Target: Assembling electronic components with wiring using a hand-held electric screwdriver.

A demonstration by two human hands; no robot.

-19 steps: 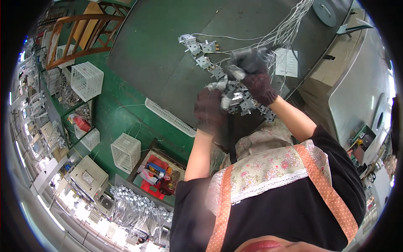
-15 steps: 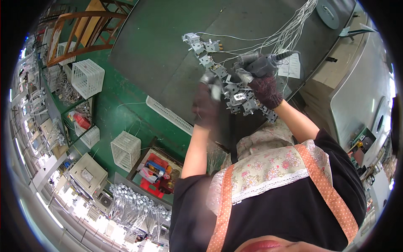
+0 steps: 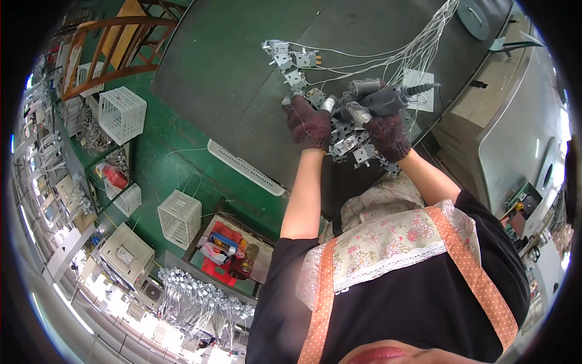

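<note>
Both of my hands wear dark maroon knit gloves with silvery wrapping on the fingertips. In my right hand is a dark grey corded electric screwdriver, lying across the top of the pile. My left hand is closed around a small grey metal bracket-like part, thumb on one side and fingers on the other. More metal parts run in a line away from it, some with white wires attached. A heap of the same parts lies between my hands, near the table edge. The screwdriver's tip is hidden.
The dark table carries a white paper sheet and a grey disc. A metal-topped bench stands to the right. White crates, a wooden chair and a cart with a red tray are on the left.
My left hand, blurred before, is now steady and has shifted slightly right onto a metal part. The screwdriver has tilted a little, and the line of parts has shifted slightly.
</note>
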